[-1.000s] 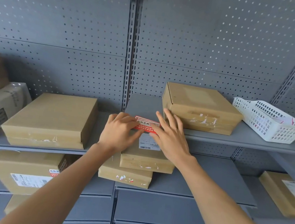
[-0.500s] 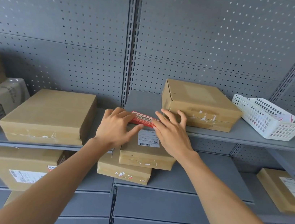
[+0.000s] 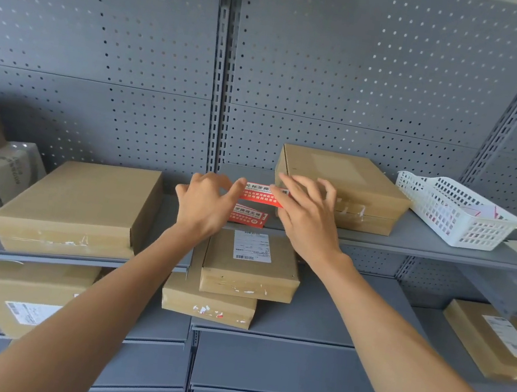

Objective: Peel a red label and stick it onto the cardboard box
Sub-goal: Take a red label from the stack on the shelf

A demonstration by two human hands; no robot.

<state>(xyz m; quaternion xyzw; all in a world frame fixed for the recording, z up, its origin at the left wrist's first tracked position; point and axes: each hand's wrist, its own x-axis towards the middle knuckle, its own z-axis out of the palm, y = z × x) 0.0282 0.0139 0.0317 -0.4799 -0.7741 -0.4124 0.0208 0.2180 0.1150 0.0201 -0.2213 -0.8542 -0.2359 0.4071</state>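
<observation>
Left hand and right hand pinch opposite ends of a red rectangular label with small white print, unreadable, held above brown cardboard box; second red sticker beneath.

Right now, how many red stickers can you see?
2. One red sticker is stretched between the left hand and right hand. The other red sticker sits just below it, between the hands. More may hide in the white basket.
</observation>
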